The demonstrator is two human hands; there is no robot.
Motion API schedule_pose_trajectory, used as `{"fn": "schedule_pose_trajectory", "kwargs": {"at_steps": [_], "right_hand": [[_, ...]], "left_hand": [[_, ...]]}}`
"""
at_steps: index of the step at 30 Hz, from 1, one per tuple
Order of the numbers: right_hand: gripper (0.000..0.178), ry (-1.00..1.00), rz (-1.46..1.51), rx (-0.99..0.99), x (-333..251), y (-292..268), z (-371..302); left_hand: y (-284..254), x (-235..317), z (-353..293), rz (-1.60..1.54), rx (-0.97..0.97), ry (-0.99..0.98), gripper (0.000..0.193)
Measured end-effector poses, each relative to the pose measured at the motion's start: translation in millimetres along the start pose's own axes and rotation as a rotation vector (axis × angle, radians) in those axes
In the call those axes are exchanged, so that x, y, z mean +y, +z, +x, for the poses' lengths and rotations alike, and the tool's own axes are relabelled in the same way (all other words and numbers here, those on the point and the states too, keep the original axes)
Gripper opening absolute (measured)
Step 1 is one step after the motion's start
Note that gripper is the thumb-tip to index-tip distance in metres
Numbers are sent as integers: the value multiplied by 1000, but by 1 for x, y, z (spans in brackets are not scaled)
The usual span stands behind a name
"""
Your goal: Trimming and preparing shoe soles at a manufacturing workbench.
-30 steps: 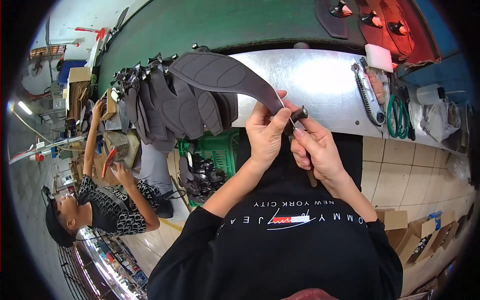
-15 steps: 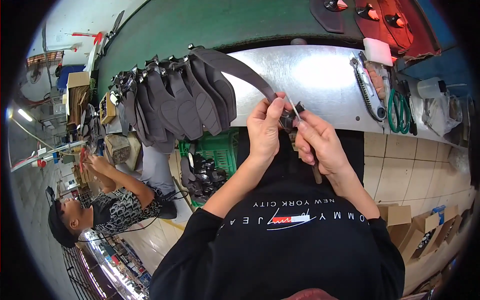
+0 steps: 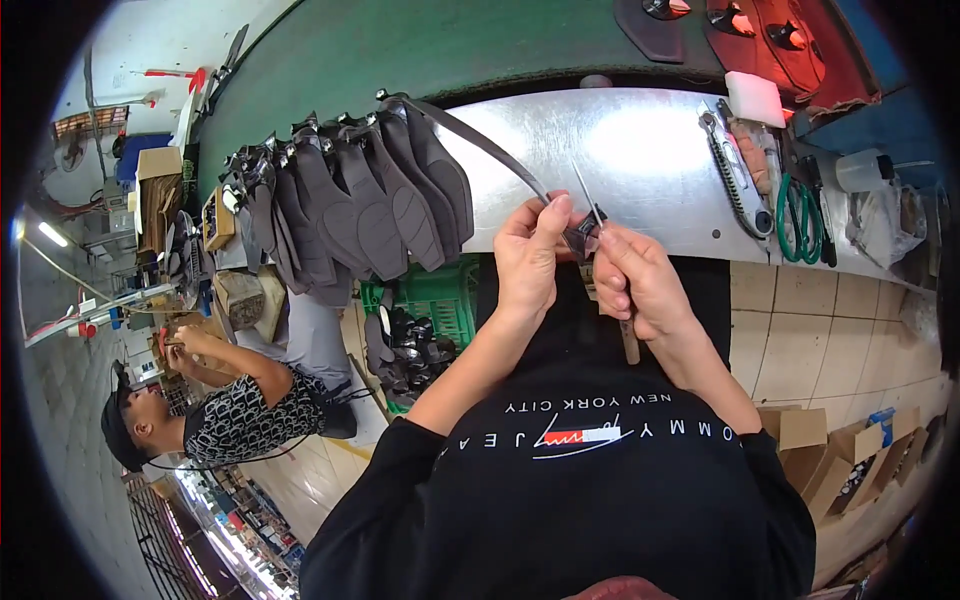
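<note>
Sole of thin dark-grey sheet (image 3: 482, 142), upper centre of frame, is now turned edge-on, its rim seemingly better exposed; it is pinched by left hand (image 3: 527, 258), slim brown-handled metal tool (image 3: 629, 343) by right hand (image 3: 640, 280).

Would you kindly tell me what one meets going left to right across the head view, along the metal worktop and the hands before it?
Dark grey sole-shaped pieces, left hand, right hand, grey tool, green loops, clear plastic bag.
</note>
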State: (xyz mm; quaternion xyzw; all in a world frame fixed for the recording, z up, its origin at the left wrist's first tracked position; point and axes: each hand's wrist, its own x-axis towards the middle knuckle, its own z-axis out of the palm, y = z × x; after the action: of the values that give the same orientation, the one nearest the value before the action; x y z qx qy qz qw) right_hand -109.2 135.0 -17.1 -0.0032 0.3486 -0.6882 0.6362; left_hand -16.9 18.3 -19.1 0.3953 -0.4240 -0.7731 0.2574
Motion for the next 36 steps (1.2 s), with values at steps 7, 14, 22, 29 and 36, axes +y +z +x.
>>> {"fn": "schedule_pose_trajectory", "kwargs": {"at_steps": [7,14,22,29,36], "right_hand": [[33,73,25,-87,-7,9,-8],[31,13,27,-52,0,4,-5],[27,5,-25,-17,1,-5,5],[51,-81,-5,-124,-25,-7,-10],[44,-196,10,-46,-28,-28,-5]], "left_hand": [[-2,2,1,46,-47,107,29],[4,-3,-4,46,-38,243,29],[-3,1,2,89,-49,102,34],[-22,16,16,163,-204,269,34],[-60,106,15,220,-88,315,18]]}}
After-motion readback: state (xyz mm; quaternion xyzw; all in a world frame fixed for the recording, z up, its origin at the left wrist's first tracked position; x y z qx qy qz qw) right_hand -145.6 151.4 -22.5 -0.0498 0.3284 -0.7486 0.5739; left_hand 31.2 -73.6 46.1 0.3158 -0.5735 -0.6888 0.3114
